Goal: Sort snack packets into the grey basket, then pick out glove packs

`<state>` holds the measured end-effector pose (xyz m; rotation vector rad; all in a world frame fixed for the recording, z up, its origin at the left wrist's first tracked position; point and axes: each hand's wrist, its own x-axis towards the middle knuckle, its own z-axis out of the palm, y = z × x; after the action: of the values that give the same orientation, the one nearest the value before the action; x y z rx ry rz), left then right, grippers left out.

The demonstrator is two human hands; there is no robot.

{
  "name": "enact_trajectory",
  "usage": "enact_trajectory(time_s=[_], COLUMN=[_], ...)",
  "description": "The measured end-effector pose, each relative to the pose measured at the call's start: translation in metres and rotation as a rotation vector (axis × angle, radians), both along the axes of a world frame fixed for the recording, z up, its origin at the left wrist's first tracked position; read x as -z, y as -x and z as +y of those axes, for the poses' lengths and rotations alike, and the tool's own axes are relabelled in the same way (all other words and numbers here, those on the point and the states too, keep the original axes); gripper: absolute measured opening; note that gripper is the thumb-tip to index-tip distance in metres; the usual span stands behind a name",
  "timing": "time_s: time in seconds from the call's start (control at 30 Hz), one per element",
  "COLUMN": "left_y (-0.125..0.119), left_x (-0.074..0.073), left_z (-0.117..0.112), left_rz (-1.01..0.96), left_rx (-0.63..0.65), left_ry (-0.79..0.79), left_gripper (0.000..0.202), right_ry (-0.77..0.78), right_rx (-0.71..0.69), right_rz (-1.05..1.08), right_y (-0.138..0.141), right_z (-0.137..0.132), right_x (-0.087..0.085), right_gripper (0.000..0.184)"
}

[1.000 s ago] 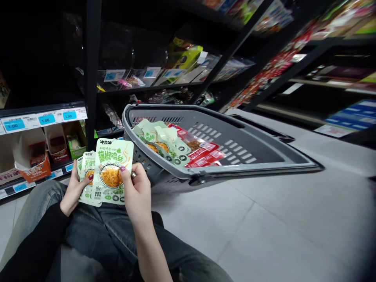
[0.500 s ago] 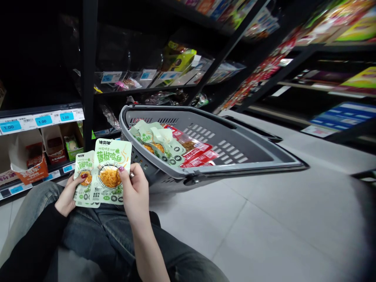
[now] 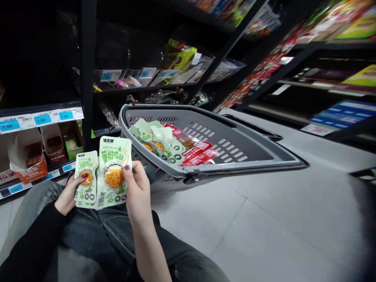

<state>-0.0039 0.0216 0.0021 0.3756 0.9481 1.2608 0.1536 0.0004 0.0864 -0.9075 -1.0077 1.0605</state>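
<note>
My left hand point(image 3: 68, 196) pinches a pale green snack packet point(image 3: 87, 194) with its thumb across the printed food picture. Whether more packets lie behind that one I cannot make out. Beside it, my right hand point(image 3: 138, 186) grips a second pale green snack packet point(image 3: 113, 156) by its right edge, thumb in front. Both packets are held upright above my lap, front sides facing me, their inner edges close together. Just right of my hands stands a grey shopping basket point(image 3: 255, 150) on the floor. Inside it lie several green packets point(image 3: 157, 141) and red packets point(image 3: 199, 156).
Black shelves with price labels point(image 3: 42, 119) rise in front. Low on the left are open cartons, one of them an orange box point(image 3: 31, 172). More shelves with bright packages point(image 3: 360, 78) stand at the right, blurred. Pale floor tiles point(image 3: 264, 227) extend beyond my knees.
The packet in my right hand has moved slightly right and now bends a little, opening a small gap from the left packet. The basket has not moved.
</note>
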Motion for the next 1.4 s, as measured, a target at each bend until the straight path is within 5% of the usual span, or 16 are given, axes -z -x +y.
enact_trajectory(time_s=[0.23,0.37,1.0,1.4], left_y=[-0.0013,0.0002,-0.0015,-0.0002], left_x=[-0.0034,-0.0015,-0.0039,-0.0029], left_z=[0.0001,0.0001,0.0011,0.0013], left_rz=[0.052,0.044,0.051,0.049], left_rx=[0.000,-0.014,-0.014,-0.013], left_ry=[0.021,0.017,0.037,0.037], left_gripper=[0.026,0.024,0.021,0.022], right_ry=[0.075,0.009,0.170,0.109], right_rx=[-0.896,-1.124,-0.920,-0.960], right_rz=[0.873,1.105,1.264,1.212], right_y=[0.0007,0.0035,0.0006,-0.0022], right_z=[-0.0045,-0.0056,-0.0054,-0.0030], right_x=[-0.0010,0.0015,-0.0030,-0.0003], right_gripper=[0.021,0.021,0.018,0.020])
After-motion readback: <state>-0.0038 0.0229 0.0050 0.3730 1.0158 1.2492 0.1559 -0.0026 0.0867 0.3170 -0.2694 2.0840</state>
